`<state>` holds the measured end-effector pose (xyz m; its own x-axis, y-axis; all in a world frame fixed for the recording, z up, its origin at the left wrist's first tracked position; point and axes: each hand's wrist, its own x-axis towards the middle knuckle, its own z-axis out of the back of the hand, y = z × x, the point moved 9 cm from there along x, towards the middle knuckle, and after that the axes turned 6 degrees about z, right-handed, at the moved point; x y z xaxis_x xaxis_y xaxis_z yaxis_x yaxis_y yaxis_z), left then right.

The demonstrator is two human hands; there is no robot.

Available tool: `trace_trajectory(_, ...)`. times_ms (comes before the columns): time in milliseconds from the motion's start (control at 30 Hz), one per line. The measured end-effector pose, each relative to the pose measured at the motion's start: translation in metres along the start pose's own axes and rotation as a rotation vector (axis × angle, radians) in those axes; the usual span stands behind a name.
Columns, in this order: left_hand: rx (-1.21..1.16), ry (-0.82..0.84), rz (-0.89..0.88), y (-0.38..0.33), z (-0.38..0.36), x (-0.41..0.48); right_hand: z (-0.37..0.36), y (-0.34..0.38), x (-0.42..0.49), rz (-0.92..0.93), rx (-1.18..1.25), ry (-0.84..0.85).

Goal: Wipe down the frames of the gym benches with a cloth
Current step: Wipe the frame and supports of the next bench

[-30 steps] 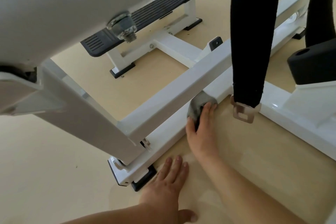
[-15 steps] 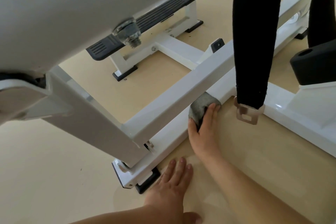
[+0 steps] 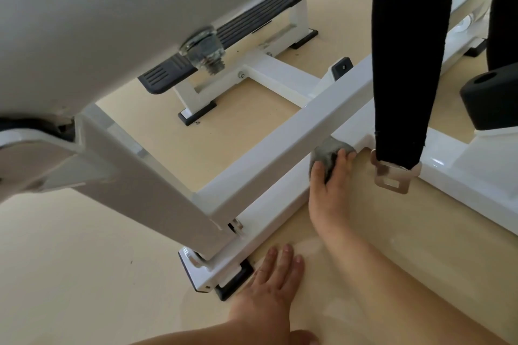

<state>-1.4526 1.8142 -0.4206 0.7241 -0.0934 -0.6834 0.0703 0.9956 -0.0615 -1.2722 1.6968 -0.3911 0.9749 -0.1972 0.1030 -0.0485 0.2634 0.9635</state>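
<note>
Under the bar (image 3: pixel 280 145), right hand (image 3: pixel 329 193) grips half-hidden cloth (image 3: pixel 328 152) on frame (image 3: pixel 269 221); left hand (image 3: pixel 269 283) lies flat, uncurled.

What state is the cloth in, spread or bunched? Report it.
Bunched: the grey cloth is a rounded wad under the right hand, against the white frame.

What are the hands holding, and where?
The right hand grips the bunched grey cloth round its near side; the left hand holds nothing.
</note>
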Motion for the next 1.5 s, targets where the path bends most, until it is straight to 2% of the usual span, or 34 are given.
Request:
trace_trajectory(133,-0.008,0.002,-0.007,0.0,-0.004,0.002,0.007,-0.006,0.02,0.0,-0.031,0.051)
trace_trajectory(267,-0.039,0.007,0.011,0.001,-0.004,0.001,-0.02,-0.011,-0.027,-0.053,-0.032,0.113)
trace_trajectory(367,-0.056,-0.009,0.015,0.003,-0.002,0.0,-0.027,0.0,-0.045,0.017,-0.057,0.136)
trace_trajectory(633,-0.013,0.009,-0.004,-0.001,-0.003,0.002,0.022,0.005,0.034,-0.067,-0.081,0.144)
trace_trajectory(767,-0.02,-0.008,0.006,0.0,-0.002,0.002,-0.009,0.003,-0.011,-0.012,-0.116,0.182)
trace_trajectory(933,-0.008,-0.015,-0.004,0.002,0.005,-0.007,-0.032,0.004,-0.054,-0.07,-0.108,0.308)
trace_trajectory(1067,0.001,-0.108,-0.047,0.017,0.014,-0.025,-0.036,0.011,-0.083,-0.122,-0.106,0.434)
trace_trajectory(1200,-0.086,-0.158,0.033,0.03,0.003,-0.056,-0.049,0.02,-0.117,-0.15,-0.089,0.528)
trace_trajectory(1300,-0.144,-0.293,0.13,0.043,0.011,-0.078,-0.065,0.033,-0.149,-0.159,-0.087,0.612)
trace_trajectory(1500,-0.252,-0.454,0.231,0.067,0.02,-0.123,-0.052,0.056,-0.18,-0.029,-0.094,0.824)
